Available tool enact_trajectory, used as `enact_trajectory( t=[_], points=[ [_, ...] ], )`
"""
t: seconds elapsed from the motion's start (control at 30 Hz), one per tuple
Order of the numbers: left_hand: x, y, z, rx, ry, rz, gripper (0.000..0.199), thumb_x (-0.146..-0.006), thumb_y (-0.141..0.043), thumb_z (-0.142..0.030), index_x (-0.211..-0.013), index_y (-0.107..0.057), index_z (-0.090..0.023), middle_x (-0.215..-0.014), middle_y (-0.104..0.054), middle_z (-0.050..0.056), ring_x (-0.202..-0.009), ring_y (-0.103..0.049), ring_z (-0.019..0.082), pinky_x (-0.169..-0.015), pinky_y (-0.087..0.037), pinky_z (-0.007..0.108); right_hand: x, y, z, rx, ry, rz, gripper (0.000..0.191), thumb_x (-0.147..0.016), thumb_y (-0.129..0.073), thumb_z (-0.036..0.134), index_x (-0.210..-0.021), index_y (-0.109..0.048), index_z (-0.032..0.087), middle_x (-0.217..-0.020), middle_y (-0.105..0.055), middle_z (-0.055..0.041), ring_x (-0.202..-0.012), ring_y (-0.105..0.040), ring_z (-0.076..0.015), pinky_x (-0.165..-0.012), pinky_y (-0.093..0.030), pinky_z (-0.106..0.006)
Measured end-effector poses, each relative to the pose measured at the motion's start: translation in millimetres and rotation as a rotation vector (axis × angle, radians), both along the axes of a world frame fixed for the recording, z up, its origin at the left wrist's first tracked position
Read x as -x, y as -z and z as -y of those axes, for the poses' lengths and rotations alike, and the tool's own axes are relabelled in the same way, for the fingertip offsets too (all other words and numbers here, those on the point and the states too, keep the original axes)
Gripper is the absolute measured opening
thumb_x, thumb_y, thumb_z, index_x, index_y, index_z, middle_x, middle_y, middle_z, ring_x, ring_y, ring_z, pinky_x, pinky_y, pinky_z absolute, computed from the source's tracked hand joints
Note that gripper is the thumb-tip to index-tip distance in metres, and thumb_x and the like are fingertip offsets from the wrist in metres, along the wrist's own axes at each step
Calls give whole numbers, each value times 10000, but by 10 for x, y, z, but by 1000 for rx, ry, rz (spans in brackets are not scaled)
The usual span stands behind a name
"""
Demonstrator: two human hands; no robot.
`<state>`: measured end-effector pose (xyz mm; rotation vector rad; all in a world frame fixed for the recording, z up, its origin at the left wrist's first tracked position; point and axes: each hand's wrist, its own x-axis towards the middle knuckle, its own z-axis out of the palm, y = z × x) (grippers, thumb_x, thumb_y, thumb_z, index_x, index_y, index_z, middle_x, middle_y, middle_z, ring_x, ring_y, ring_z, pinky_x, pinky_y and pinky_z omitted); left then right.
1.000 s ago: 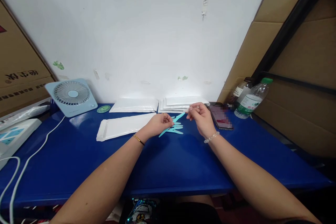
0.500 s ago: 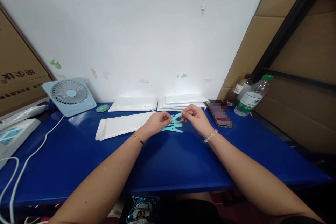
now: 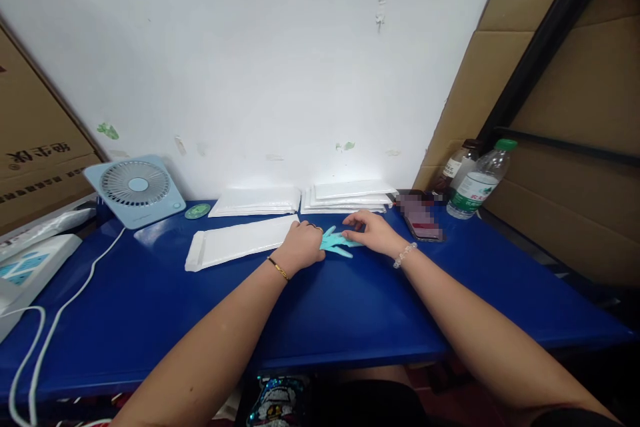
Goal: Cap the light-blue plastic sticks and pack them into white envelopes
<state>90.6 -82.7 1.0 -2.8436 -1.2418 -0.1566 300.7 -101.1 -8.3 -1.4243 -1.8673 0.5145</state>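
Several thin turquoise strips (image 3: pixel 337 245) lie fanned out on the blue table between my hands. My left hand (image 3: pixel 304 245) is closed around their left ends, palm down, hiding that part. On the right, my right hand (image 3: pixel 371 233) has its thumb and fingers apart; the thumb is over or touching the strips' right side. Beside my left hand lies a flat white padded envelope (image 3: pixel 240 241), its right end partly behind the hand. Two piles of white envelopes, one at the left (image 3: pixel 255 201) and one at the right (image 3: pixel 345 195), rest against the wall.
A light-blue fan (image 3: pixel 137 190) and a round green disc (image 3: pixel 197 211) stand left on the table (image 3: pixel 350 320). White cables run along the left side from a white box (image 3: pixel 35 280). To the right are a phone (image 3: pixel 423 220) and two bottles (image 3: pixel 475 190), with cardboard behind.
My left hand has turned palm down and closed over the strips. My right hand has let go of the strip it pinched and opened, shifting slightly right and down.
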Motion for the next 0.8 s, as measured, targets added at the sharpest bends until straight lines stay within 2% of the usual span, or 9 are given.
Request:
enact_trajectory(
  t=[0.1, 0.2, 0.33, 0.4, 0.47, 0.53, 0.63, 0.73, 0.8],
  points=[
    [-38, 27, 29, -29, 31, -22, 240, -720, -601, -293, -878, -620, -112, -900, -648, 191, -923, -569, 342, -777, -415, 417, -29, -52, 17, 46, -4, -138, 421, -712, -672, 476, -1029, -648, 199, -1001, -637, -76, -853, -580, -198, -771, -462, -340],
    [-34, 4, 25, -30, 2, 63, 251, -745, -588, -269, -935, -574, -104, -898, -648, 190, -881, -598, 321, -761, -439, 401, -110, -110, 29, 75, -110, -461, 563, -760, -600, 554, -1216, -548, 229, -1176, -580, -97, -1037, -554, -222, -881, -436, -362],
    [-71, -42, 36, 192, -113, 533, 275, -860, -443, -251, -1105, -445, -127, -680, -625, 59, -627, -615, 208, -629, -468, 318, -60, -193, 102, 95, -381, -691, 856, -617, -721, 591, -1355, -414, 285, -1403, -420, -93, -1266, -410, -263, -1018, -348, -397],
    [-141, -13, 75, 334, -29, 797, 286, -895, -385, -255, -1160, -406, -148, -643, -602, 9, -593, -607, 170, -617, -480, 289, 106, -229, 172, 141, -456, -676, 925, -531, -815, 507, -1344, -428, 295, -1399, -432, -86, -1278, -401, -273, -1041, -327, -415],
    [-237, 48, 134, 382, 147, 939, 332, -873, -424, -235, -1197, -411, -163, -792, -636, 35, -739, -633, 175, -715, -504, 310, 322, -252, 248, 157, -469, -705, 828, -528, -835, 448, -1271, -509, 288, -1339, -498, -81, -1226, -459, -278, -1007, -371, -424],
    [-326, 98, 193, 345, 301, 963, 405, -826, -478, -192, -1228, -433, -170, -1058, -618, 91, -999, -593, 208, -882, -474, 355, 506, -262, 309, 110, -379, -725, 527, -631, -785, 417, -1106, -623, 257, -1217, -591, -69, -1154, -523, -255, -996, -386, -414],
    [-331, 71, 214, 330, 388, 890, 501, -816, -527, -233, -1300, -416, -170, -1309, -497, 122, -1228, -451, 239, -1023, -383, 379, 592, -272, 332, 15, -228, -751, 237, -759, -673, 432, -861, -673, 218, -1033, -672, -55, -1035, -591, -220, -968, -414, -390],
    [-67, -66, 69, 342, 299, 727, 819, -709, -674, -447, -1385, -330, -137, -1388, -419, 161, -1266, -412, 292, -1049, -350, 402, 444, -288, 257, -91, -99, -872, 254, -799, -615, 476, -808, -605, 222, -764, -681, -22, -770, -643, -182, -766, -511, -347],
    [238, -152, -116, 279, 86, 527, 980, -586, -729, -553, -1383, -357, -122, -1390, -412, 195, -1259, -407, 343, -1048, -327, 436, 291, -286, 173, -177, -15, -947, 270, -793, -620, 490, -814, -544, 231, -562, -593, 33, -538, -579, -141, -599, -510, -301]
  ],
)
